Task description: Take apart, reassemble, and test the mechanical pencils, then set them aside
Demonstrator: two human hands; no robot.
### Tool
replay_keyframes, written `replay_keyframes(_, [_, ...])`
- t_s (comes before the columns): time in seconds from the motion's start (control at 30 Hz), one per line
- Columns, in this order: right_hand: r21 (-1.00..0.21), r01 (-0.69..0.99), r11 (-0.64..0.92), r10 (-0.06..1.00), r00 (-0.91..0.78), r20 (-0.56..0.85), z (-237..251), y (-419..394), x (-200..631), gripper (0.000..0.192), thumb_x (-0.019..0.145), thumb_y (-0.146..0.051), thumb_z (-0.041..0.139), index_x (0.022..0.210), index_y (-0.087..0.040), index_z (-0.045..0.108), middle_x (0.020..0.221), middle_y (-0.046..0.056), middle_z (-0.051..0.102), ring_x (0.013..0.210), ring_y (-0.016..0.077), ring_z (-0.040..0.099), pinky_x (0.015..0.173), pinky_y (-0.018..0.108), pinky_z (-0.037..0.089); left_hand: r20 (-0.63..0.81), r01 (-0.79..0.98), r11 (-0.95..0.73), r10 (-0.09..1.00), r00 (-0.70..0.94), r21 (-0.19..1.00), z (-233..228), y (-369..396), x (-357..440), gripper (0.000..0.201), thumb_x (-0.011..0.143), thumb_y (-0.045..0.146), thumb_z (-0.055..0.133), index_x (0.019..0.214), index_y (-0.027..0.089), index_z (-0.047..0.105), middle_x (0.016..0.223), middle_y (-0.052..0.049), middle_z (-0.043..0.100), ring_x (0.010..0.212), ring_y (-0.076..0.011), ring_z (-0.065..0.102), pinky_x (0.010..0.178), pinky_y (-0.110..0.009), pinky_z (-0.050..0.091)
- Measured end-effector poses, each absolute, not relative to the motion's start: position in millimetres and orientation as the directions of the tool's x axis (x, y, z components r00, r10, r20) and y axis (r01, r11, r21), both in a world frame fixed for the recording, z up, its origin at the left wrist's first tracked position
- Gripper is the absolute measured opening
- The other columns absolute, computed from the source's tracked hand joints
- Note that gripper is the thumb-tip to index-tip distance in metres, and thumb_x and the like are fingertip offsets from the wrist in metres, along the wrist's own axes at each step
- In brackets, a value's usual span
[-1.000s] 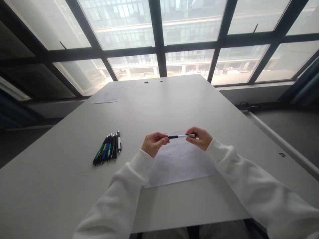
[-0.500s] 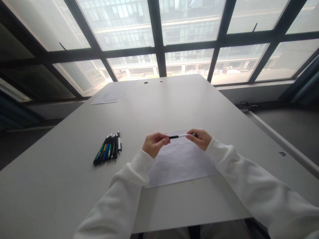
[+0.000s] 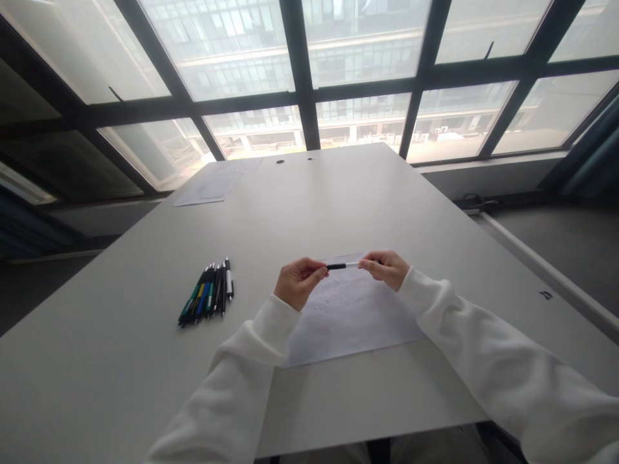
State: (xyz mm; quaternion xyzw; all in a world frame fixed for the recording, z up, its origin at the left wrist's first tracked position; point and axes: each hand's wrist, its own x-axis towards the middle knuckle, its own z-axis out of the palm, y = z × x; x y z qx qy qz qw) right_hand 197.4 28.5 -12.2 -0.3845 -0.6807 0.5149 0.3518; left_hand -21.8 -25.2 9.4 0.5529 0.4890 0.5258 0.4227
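Clock places run from the middle of the view. At eight o'clock, a row of pens (image 3: 207, 293) lies on a white table (image 3: 309, 216), with papers (image 3: 206, 187) at ten o'clock. At six o'clock, the left hand (image 3: 294, 283) pinches one pen (image 3: 336, 266) by its black end. That pen sits nearly level towards four o'clock, bridging both hands above a sheet (image 3: 362, 328) at five o'clock. Also near four o'clock, the right hand (image 3: 389, 269) grips the white part; its fingers now hide most of the other end, visible a second ago, suggesting a firmer two-handed hold
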Motion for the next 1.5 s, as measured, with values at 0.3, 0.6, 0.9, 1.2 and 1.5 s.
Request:
replay_keyframes(0.3, [-0.73,0.301,0.614,0.767,-0.446,0.461,-9.0,22.2,196.2,0.028,0.073,-0.031,0.058,0.097,-0.017,0.065,0.077,0.005,0.06,0.068,0.0132,0.053,0.067,0.027,0.044,0.149,0.115,-0.146,0.989,-0.017,0.983,7.4,-20.8,-27.0,0.023,0.06,0.027,0.072,0.075,0.014,0.06,0.066,-0.002,0.064,0.063,-0.0137,0.061,0.061,-0.025,0.049])
replay_keyframes(0.6, [-0.615,0.332,0.715,0.679,-0.541,0.496,-5.7,19.5,194.5,0.019,0.079,-0.029,0.053,0.088,-0.018,0.065,0.079,0.007,0.059,0.072,0.0143,0.056,0.067,0.025,0.045,0.115,0.072,-0.119,0.991,0.062,0.99,9.5,-23.4,-26.6,0.027,0.062,0.03,0.071,0.081,0.014,0.061,0.07,-0.005,0.066,0.067,-0.0171,0.063,0.066,-0.03,0.051])
replay_keyframes(0.9, [-0.714,0.572,0.404,0.909,-0.16,0.386,-12.2,58.9,232.2,0.029,0.074,-0.04,0.054,0.086,-0.016,0.067,0.063,0.002,0.061,0.053,0.0116,0.052,0.056,0.024,0.043,0.164,0.154,-0.151,0.983,-0.079,0.977,12.0,-18.5,-37.6,0.026,0.068,0.035,0.065,0.081,0.012,0.06,0.068,-0.005,0.066,0.06,-0.0152,0.062,0.059,-0.028,0.052])
replay_keyframes(1.2, [-0.822,0.533,0.2,0.922,0.182,0.343,-15.4,89.2,290.7,0.052,0.069,-0.035,0.054,0.116,-0.011,0.051,0.059,0.0,0.057,0.05,0.0127,0.052,0.047,0.024,0.043,0.187,0.283,-0.154,0.978,-0.092,0.947,7.2,-15.1,-47.2,0.023,0.067,0.036,0.062,0.074,0.014,0.062,0.066,-0.005,0.066,0.059,-0.016,0.061,0.059,-0.028,0.051])
replay_keyframes(1.5, [-0.91,0.04,0.412,0.901,0.131,0.414,-9.8,76.7,262.0,0.042,0.063,-0.029,0.063,0.102,-0.019,0.051,0.097,0.008,0.064,0.069,0.0175,0.064,0.061,0.031,0.05,0.215,0.352,-0.156,0.967,-0.136,0.923,3.2,-14.2,-48.3,0.023,0.07,0.036,0.059,0.074,0.013,0.061,0.066,-0.004,0.064,0.061,-0.0156,0.06,0.06,-0.027,0.049])
